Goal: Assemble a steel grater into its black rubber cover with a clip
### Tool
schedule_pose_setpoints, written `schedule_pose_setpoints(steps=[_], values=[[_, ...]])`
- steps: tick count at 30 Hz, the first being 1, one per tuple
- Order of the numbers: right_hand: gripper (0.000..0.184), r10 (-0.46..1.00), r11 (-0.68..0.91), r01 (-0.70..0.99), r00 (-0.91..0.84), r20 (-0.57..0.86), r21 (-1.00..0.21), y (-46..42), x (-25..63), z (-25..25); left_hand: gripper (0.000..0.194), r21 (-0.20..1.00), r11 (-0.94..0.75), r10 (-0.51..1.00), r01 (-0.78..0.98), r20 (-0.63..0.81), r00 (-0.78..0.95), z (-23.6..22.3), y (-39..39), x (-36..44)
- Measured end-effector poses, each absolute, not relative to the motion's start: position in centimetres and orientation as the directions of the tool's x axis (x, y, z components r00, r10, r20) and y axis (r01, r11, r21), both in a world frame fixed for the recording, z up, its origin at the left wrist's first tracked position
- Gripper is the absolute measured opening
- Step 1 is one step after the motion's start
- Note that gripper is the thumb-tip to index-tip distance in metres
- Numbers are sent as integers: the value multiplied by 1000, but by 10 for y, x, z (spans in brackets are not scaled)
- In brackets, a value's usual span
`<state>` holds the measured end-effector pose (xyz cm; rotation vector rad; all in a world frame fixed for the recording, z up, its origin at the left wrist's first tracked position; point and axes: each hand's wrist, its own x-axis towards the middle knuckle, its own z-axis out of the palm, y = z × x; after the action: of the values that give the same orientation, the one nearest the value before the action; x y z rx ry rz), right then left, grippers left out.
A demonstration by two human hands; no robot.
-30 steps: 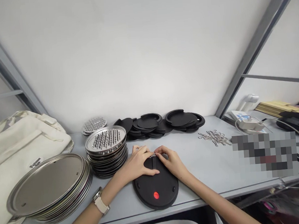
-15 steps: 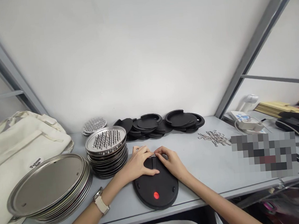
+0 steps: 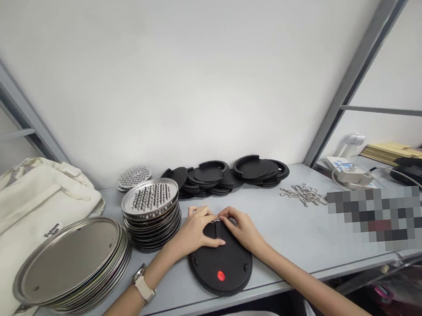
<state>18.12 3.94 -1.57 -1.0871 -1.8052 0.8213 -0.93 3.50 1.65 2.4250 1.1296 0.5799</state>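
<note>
Pinching a metal clip (image 3: 216, 221) with right grip (image 3: 241, 225) at 12 o'clock on a black disc (image 3: 221, 264), flat near the surface's (image 3: 290, 239) 6 o'clock edge; spreading left grip (image 3: 198, 231) over 11 o'clock, cannot tell whether grasping anything. Beyond, stacked graters (image 3: 150, 201) at 10 o'clock, wire hooks (image 3: 303, 194) at 2.

2 hands (image 3: 198, 231) (image 3: 243, 228), 1 red-dot blk disc (image 3: 219, 260)

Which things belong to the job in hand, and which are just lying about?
Seemingly part of the job:
black disc, under left hand and right hand
thin metal piece near its far edge
wire pile, black parts and grater discs, probably

Apparently lying about:
cream bag
white box
yellow stack
</note>
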Motion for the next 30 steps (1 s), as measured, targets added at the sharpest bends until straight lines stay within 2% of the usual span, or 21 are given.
schedule_pose_setpoints(steps=[12, 19, 22, 24, 25, 27, 28, 30], values=[[14, 908, 409, 351, -250, 336, -842, 40, 182, -17, 56, 527, -582, 787, 619, 174, 592, 17, 36, -11], [13, 917, 390, 363, -236, 321, -846, 41, 183, -17, 63, 513, -584, 783, 629, 154, 603, 19, 37, -13], [14, 918, 389, 364, -233, 321, -846, 41, 183, -16, 72, 522, -569, 799, 635, 170, 577, 26, 37, -12], [14, 915, 394, 357, -233, 328, -847, 41, 183, -17, 74, 557, -552, 815, 621, 201, 544, 37, 32, -11], [14, 914, 398, 353, -234, 332, -847, 42, 183, -17, 67, 587, -542, 820, 601, 210, 533, 44, 26, -10], [14, 912, 402, 349, -236, 336, -847, 42, 183, -18, 40, 661, -527, 807, 535, 192, 558, 57, 7, -9], [14, 912, 402, 350, -235, 336, -846, 42, 183, -19, 34, 718, -516, 771, 467, 151, 619, 62, -6, -9], [13, 914, 399, 357, -230, 335, -844, 42, 183, -19, 35, 850, -457, 530, 262, 24, 848, 66, -38, -12]])
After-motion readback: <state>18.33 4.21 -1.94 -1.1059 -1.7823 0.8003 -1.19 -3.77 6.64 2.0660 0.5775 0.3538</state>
